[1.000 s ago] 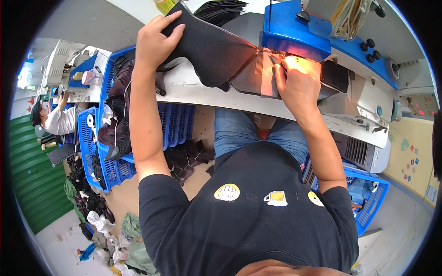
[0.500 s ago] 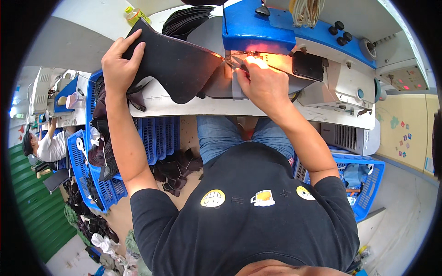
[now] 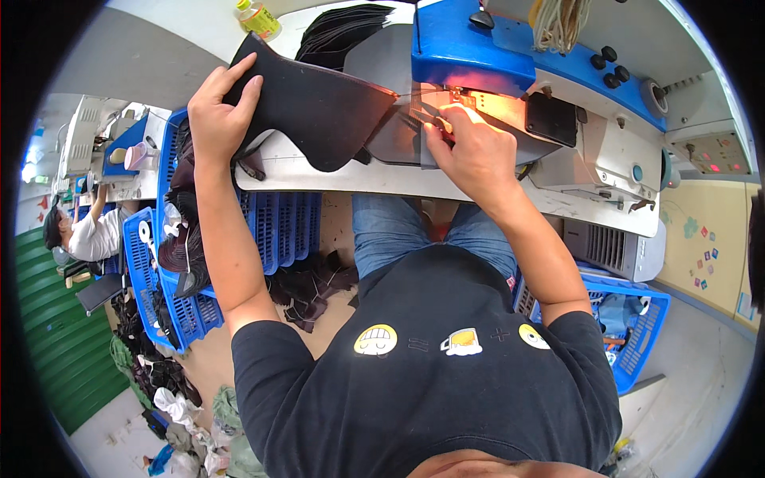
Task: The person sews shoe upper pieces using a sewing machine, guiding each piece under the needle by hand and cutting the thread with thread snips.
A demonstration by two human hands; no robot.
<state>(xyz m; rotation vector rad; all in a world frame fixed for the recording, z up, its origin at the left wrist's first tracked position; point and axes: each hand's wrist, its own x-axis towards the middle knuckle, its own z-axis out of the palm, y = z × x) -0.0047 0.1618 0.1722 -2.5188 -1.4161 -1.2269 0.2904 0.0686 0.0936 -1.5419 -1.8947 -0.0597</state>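
Observation:
My left hand [image 3: 221,115] grips the left end of a flat black shoe-upper-like piece [image 3: 319,111], thumb on top. The piece has a curved cutout along its near side, and its pointed right corner lies just left of the sewing machine's lit needle area. Closed around a pair of thread snips [image 3: 416,119], my right hand [image 3: 476,151] is just in front of the blue sewing machine head [image 3: 472,52]. The dark blades point left toward the piece's right edge, apart from each other; my fingers hide most of the handle.
Stacked black pieces [image 3: 339,36] and a yellow-labelled bottle [image 3: 259,20] stand behind the work. A black phone-like slab [image 3: 551,119] lies right of the needle. Blue crates [image 3: 279,231] flank my legs. Another person [image 3: 88,235] sits far left.
The black piece has shifted slightly left, away from the machine head. My right hand with the snips has drawn a little nearer to me, and the blades now show more clearly.

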